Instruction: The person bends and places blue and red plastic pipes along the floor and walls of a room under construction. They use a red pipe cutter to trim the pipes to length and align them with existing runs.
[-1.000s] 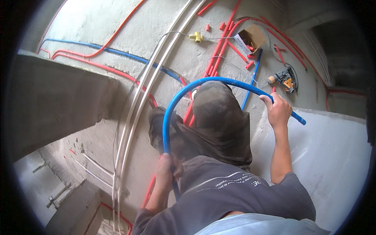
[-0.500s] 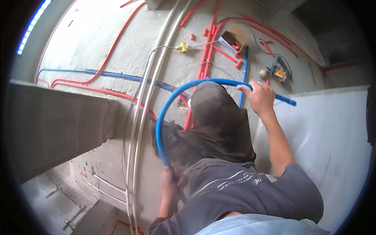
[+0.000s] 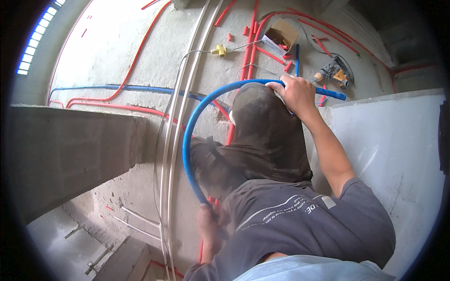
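Observation:
A blue conduit pipe point(image 3: 188, 133) arcs in a wide bend around my raised knee. Close to its upper right end, my right hand point(image 3: 296, 93) is wrapped round it, above the knee, with a short length sticking out beyond. My left hand point(image 3: 209, 222) is closed on the lower part of the pipe beside my body. Part of that hand and the pipe's lower end are hidden by shadow and my shirt.
Red conduits point(image 3: 248, 51) and white pipes point(image 3: 178, 107) run along the concrete floor. Farther off are a yellow cable connector point(image 3: 219, 50), an open cardboard box point(image 3: 276, 40) and a power tool point(image 3: 336, 72). Walls stand at left point(image 3: 70, 154) and right point(image 3: 384, 145).
My right hand and the pipe's upper end have moved left and slightly up in view. The arc lies closer over my knee, and my left hand sits a little lower.

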Demonstrator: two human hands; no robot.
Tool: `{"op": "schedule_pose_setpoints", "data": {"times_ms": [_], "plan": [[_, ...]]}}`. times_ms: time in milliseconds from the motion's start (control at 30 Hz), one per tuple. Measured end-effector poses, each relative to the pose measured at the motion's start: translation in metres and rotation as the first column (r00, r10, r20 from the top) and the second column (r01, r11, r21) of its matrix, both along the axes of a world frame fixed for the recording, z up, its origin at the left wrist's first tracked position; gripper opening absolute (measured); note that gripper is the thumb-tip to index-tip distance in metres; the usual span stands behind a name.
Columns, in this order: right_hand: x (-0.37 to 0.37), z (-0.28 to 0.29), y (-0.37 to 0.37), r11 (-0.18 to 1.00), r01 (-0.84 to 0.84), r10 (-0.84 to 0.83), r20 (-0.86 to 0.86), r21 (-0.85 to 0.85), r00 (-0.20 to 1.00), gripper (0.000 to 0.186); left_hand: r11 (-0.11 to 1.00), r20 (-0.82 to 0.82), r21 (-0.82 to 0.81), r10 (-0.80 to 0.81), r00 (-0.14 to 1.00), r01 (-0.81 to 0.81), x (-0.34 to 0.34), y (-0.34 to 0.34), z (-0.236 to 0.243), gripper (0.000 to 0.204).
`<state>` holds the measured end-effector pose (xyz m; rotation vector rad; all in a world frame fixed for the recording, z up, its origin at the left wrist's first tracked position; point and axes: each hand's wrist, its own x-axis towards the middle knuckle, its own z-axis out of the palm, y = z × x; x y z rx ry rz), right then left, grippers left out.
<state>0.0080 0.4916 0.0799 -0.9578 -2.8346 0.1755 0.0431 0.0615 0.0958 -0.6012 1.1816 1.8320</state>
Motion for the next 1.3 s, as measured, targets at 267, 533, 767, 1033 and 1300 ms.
{"op": "schedule_pose_setpoints", "data": {"times_ms": [267,533,767,1033,1300], "plan": [[-0.001,0.000,-0.018,0.998,0.069,-0.069,0.022,0.015,0.997,0.067,0.999,-0.062,0.029,0.032,0.998,-0.030,0.023,0.005,-0.011,0.051],[0.002,-0.005,-0.022,0.995,0.087,-0.088,0.027,0.040,0.996,0.067,0.999,-0.116,0.032,0.027,0.993,-0.024,0.032,0.011,-0.015,0.048],[0.016,0.010,-0.006,0.992,0.119,-0.122,0.098,0.042,0.988,0.071,0.999,-0.044,0.039,-0.032,0.999,0.034,0.004,0.023,-0.014,0.047],[0.085,0.014,0.024,0.947,0.315,-0.320,0.174,0.058,0.931,0.067,0.949,-0.123,0.058,-0.302,0.945,0.310,-0.072,0.056,-0.043,0.043],[0.124,0.011,-0.035,0.959,0.285,-0.274,0.223,-0.017,0.936,0.051,0.951,-0.096,0.125,-0.271,0.958,0.282,-0.066,0.058,-0.035,0.044]]}}
